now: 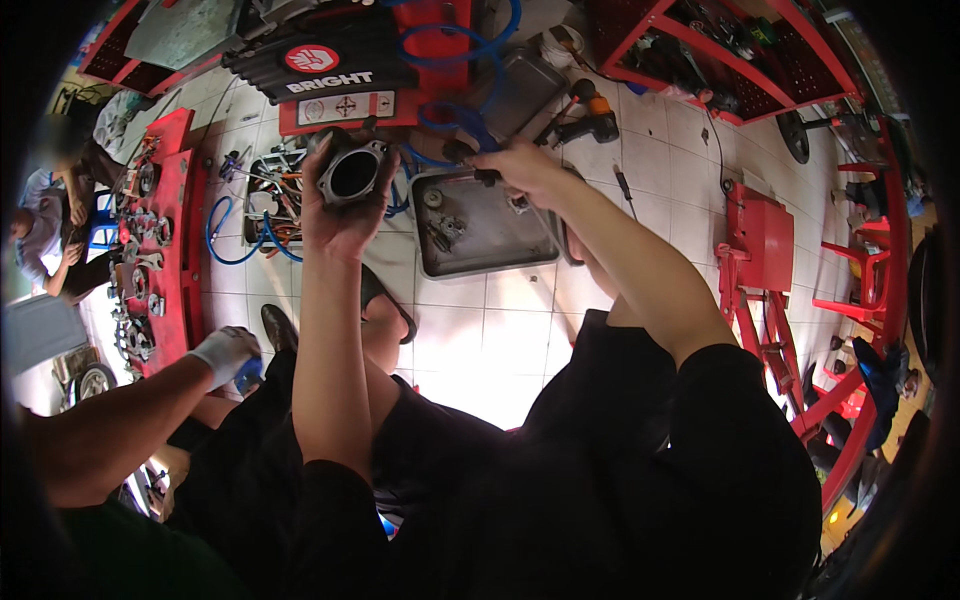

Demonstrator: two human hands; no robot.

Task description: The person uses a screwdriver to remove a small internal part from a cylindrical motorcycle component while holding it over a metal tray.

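My left hand (340,225) is raised and wrapped round a metal engine cylinder (354,174), its dark round bore facing me. Over the far edge of a grey metal tray (510,232), my right hand (527,174) is closed on a dark air blow gun (461,153) at the end of a blue coiled hose (470,120). Some fingers of that hand and part of the tool are hidden. Small metal parts (443,232) lie in the tray's left side.
An open case of tools (275,190) lies to the left, beside a red bench (172,250) with metal parts. A cordless drill (590,122) lies beyond the tray. At lower left, a co-worker's gloved hand (228,355) reaches in. A red stand (755,240) is at right.
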